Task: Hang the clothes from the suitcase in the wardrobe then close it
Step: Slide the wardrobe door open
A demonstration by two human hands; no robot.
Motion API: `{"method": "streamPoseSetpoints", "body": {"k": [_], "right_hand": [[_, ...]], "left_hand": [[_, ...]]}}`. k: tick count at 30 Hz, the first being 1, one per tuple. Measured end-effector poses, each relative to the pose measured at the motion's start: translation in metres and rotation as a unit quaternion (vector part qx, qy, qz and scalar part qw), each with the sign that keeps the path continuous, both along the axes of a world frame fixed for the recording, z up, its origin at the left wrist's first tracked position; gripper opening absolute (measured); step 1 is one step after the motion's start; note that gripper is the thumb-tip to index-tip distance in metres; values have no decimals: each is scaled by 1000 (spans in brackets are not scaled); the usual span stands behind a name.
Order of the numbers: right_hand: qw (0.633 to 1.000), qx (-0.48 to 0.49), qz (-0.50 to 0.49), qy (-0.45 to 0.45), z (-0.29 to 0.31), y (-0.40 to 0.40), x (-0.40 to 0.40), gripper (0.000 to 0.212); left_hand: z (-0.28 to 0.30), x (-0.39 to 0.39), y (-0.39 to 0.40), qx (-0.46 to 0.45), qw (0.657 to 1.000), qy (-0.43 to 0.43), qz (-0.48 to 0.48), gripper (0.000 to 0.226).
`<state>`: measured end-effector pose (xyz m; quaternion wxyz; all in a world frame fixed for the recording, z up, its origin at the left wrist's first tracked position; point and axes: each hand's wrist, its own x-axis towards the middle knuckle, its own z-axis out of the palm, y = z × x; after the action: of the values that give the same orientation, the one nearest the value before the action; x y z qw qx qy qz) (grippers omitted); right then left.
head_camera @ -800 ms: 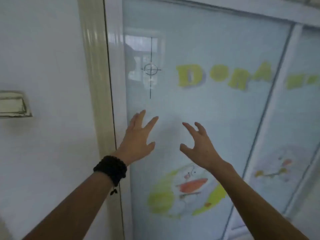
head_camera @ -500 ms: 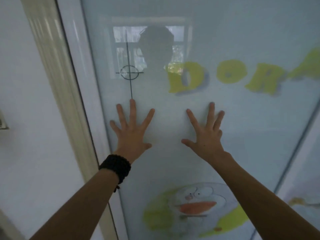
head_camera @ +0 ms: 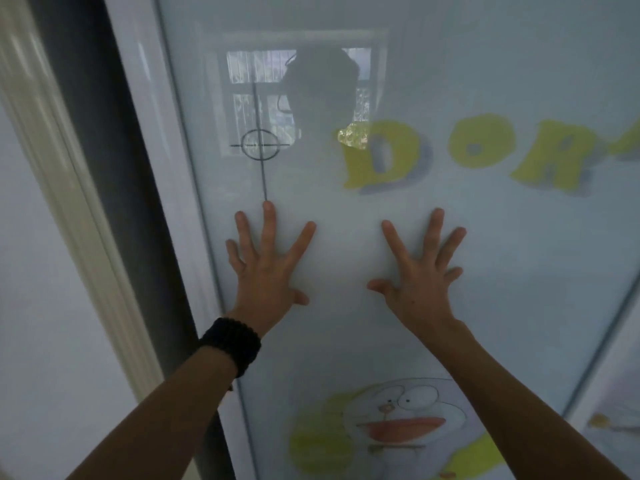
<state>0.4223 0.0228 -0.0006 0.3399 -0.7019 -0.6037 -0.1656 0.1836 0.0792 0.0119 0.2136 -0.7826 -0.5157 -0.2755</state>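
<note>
A pale blue glass sliding wardrobe door (head_camera: 346, 323) fills the view, printed with yellow letters and a cartoon face low down. My left hand (head_camera: 266, 268), with a black bead bracelet on its wrist, lies flat on the glass, fingers spread. My right hand (head_camera: 419, 275) is pressed flat beside it, fingers spread too. Neither hand holds anything. A dark gap (head_camera: 114, 174) shows between the door's white left frame (head_camera: 162, 188) and the wardrobe's cream side post (head_camera: 59, 161). No clothes or suitcase are in view.
A white wall (head_camera: 38, 323) lies left of the cream post. A second sliding panel (head_camera: 620, 410) sits at the right behind a white frame bar. The glass reflects a window and a person's silhouette.
Both hands went from hovering to flat on the glass. The door has slid to the right with them, opening a dark gap at its left edge where it met the post before.
</note>
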Motion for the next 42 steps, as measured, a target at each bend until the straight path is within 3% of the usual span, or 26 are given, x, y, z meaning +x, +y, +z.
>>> {"method": "streamPoseSetpoints", "body": {"k": [4,6,9,11,13,21,26,32,35,38,42], "right_hand": [[997,-28,-72,-21,7,-21,76,104],[988,-81,-127,35,17,-44,116,102],[958,-160,-182,152,37,-88,147,88],[965,-133,-170,147,43,-120,150,84],[978,-98,-130,131,47,-148,143,79],[980,-121,-98,123,50,-210,139,67],[970,-159,-112,146,42,-242,154,69],[958,-143,-182,166,32,-288,210,69],[960,-131,-181,170,28,-289,250,70],[963,-125,-166,174,25,-274,285,68],[964,-142,-148,168,29,-245,312,68]], "left_hand": [[9,81,-24,-63,997,0,-54,128],[18,119,-37,-96,985,30,-142,114],[32,148,-52,-144,938,73,-305,76],[38,158,-59,-112,923,28,-367,57],[34,160,-66,-92,925,-27,-367,51],[26,168,-92,-110,901,-29,-418,51],[24,210,-118,-175,881,-38,-438,60],[29,331,-143,-440,767,-145,-443,99],[30,398,-149,-469,782,-217,-349,113],[11,424,-153,-406,805,-303,-308,106],[-7,424,-140,-325,840,-288,-327,100]]}}
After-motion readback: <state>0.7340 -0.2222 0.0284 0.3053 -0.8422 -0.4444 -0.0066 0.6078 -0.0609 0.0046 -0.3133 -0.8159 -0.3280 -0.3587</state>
